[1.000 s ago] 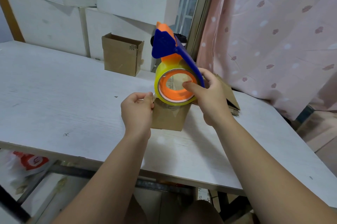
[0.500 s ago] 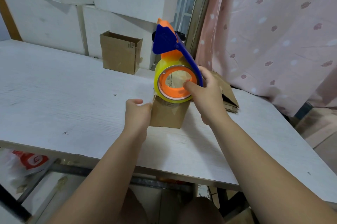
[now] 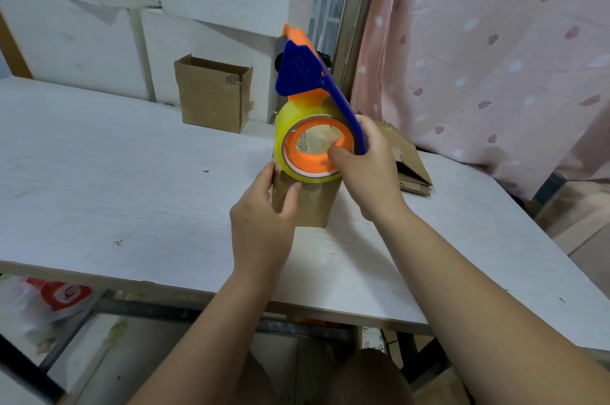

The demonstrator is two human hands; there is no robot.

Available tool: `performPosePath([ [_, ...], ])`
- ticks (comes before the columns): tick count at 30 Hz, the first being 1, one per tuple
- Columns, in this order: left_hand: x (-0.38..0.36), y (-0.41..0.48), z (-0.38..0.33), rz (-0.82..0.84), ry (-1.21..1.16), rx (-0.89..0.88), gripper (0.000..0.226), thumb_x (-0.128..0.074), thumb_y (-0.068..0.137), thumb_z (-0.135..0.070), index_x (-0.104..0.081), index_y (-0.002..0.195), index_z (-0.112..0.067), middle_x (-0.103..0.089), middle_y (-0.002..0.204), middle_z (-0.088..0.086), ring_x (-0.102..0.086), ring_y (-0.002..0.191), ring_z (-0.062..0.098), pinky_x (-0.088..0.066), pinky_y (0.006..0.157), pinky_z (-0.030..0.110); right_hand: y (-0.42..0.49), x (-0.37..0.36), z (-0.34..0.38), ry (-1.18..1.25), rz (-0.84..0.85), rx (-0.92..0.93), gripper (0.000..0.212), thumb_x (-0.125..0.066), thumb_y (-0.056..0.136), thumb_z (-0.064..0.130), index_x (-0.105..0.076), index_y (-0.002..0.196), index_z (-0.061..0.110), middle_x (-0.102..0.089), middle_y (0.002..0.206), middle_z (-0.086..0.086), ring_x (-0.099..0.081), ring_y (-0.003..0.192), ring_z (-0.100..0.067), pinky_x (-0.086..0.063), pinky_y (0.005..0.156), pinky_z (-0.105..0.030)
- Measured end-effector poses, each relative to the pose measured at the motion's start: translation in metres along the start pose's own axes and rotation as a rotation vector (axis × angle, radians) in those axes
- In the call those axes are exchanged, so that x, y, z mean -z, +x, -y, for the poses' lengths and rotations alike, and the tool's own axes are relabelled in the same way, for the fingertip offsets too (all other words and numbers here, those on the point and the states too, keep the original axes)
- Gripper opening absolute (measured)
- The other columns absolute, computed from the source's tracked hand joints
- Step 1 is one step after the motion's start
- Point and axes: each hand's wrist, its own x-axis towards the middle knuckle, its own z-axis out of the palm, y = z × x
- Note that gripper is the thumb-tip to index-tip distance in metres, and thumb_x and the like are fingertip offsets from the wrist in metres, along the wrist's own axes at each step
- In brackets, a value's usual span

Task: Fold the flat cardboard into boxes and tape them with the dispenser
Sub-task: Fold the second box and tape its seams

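Your right hand (image 3: 369, 173) holds the tape dispenser (image 3: 298, 74) in a firm grip: the thumb presses into the orange hub (image 3: 313, 164) and the other fingers curl over the blue frame on the far side. The dispenser stands tilted, with its blue guard and orange handle pointing up and away from you. The roll of yellowish tape (image 3: 290, 122) hangs at its lower end, and the roll's underside meets the top of the small cardboard box (image 3: 313, 206).

That box stands upright on the white table (image 3: 132, 190), near the front edge and right of the middle. Your left hand (image 3: 264, 223) grips it from the left, with the thumb laid across the near face just under the roll and the fingers wrapped round the left side. A shiny strip of tape shows on the near face beside your thumb.

Just behind your right hand a stack of flat cardboard (image 3: 409, 170) lies on the table. Further back an open box (image 3: 211, 97) stands against large white blocks (image 3: 82, 41). A pink patterned curtain (image 3: 495, 58) hangs on the right, and a plastic bag (image 3: 56, 300) lies under the table on the left
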Motion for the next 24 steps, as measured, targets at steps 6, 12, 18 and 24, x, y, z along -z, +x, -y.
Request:
performPosePath([
  [6,0.001,0.013,-0.005,-0.039,0.114,-0.1,0.039,-0.053,0.093,-0.033,-0.059,0.126,-0.012,-0.067,0.114,0.002,-0.061,0.102,0.014,-0.054,0.089,0.036,0.001,-0.001,0.0,0.018,-0.006,-0.026,0.048,-0.07,0.08,0.01,-0.049,0.104,0.045,-0.057,0.094,0.026,-0.059,0.091,-0.001,-0.049,0.061,-0.01],
  [12,-0.005,0.013,0.006,-0.177,0.386,-0.186,0.028,-0.051,0.092,-0.022,-0.071,0.104,-0.007,-0.071,0.104,0.01,-0.064,0.105,0.028,-0.028,0.107,0.054,0.003,-0.001,0.002,-0.037,-0.016,-0.052,0.046,-0.073,0.082,0.022,-0.056,0.124,0.028,-0.061,0.104,0.016,-0.06,0.097,-0.005,-0.051,0.067,-0.013],
  [18,-0.002,0.019,0.008,-0.301,0.502,-0.301,0.021,-0.053,0.088,-0.018,-0.073,0.091,-0.011,-0.07,0.077,0.005,-0.06,0.089,0.027,-0.017,0.106,0.056,0.003,0.005,0.011,-0.168,-0.041,-0.032,0.039,-0.069,0.086,0.026,-0.061,0.124,0.023,-0.062,0.11,0.007,-0.057,0.099,-0.007,-0.052,0.082,-0.028],
  [24,0.003,0.021,0.011,-0.294,0.535,-0.436,0.024,-0.051,0.09,-0.015,-0.067,0.075,-0.007,-0.064,0.064,0.008,-0.048,0.069,0.025,-0.044,0.091,0.054,0.006,0.012,0.036,-0.598,0.01,0.225,0.077,-0.071,0.082,0.018,-0.031,0.146,0.032,-0.049,0.128,0.005,-0.043,0.099,-0.005,-0.042,0.074,-0.018],
])
